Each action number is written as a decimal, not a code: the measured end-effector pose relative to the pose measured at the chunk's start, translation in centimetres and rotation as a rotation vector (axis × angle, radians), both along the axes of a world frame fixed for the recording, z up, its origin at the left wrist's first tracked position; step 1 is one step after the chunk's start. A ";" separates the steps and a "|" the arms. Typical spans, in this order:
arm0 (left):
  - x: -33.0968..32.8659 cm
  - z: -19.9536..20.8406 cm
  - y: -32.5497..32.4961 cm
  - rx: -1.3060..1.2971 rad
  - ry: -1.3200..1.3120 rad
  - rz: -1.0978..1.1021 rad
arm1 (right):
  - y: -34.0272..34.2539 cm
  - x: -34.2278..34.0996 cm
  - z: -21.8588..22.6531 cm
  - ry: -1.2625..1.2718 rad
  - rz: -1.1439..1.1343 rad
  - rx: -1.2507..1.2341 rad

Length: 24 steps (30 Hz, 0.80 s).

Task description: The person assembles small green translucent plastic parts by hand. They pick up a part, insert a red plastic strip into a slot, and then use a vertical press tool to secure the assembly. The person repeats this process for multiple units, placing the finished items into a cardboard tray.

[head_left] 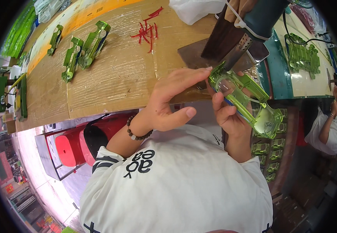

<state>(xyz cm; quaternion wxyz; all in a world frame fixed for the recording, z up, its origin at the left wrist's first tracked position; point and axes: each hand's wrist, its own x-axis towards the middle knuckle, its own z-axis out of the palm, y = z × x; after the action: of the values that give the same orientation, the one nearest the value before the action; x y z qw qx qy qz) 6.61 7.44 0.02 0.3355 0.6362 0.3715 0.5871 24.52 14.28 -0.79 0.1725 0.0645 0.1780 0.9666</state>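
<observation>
My right hand (231, 119) grips a long translucent green plastic frame (268, 121) with a round cup at its lower end and openings along it. The frame slants from the bench edge down toward my body. My left hand (167, 100) is open, its fingers stretched toward the frame's upper end and its thumb apart; the index fingertip is at or very near that end. Right above the same end is the metal nozzle (240, 52) of a dark green hot air gun (264, 17), which is strapped by a white tie to a brown block.
Three similar green frames (94, 43) lie at the left of the film-covered bench (114, 73). Red strips (148, 33) lie farther back. More green parts rest on the right-hand table (300, 56) and in rows below. A red stool (68, 149) stands under the bench; another person (325, 130) is at far right.
</observation>
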 end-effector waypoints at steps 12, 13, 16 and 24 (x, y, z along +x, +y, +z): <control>1.6 0.3 1.1 -0.121 0.077 0.024 | 1.8 0.9 -1.2 0.056 -0.215 0.247; 1.6 0.2 1.2 -0.125 0.063 0.012 | 1.8 1.0 -1.2 0.054 -0.206 0.233; 1.5 0.2 1.1 -0.123 0.075 0.007 | 1.8 1.1 -1.1 0.053 -0.182 0.223; 1.3 0.3 0.9 -0.129 0.072 -0.022 | 1.4 1.0 -1.2 0.097 -0.229 0.325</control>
<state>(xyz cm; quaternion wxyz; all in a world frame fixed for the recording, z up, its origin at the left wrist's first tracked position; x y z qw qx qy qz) 7.86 8.34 0.32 0.3687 0.6380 0.4132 0.5351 25.53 15.64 -2.03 0.2599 0.1577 0.0192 0.9525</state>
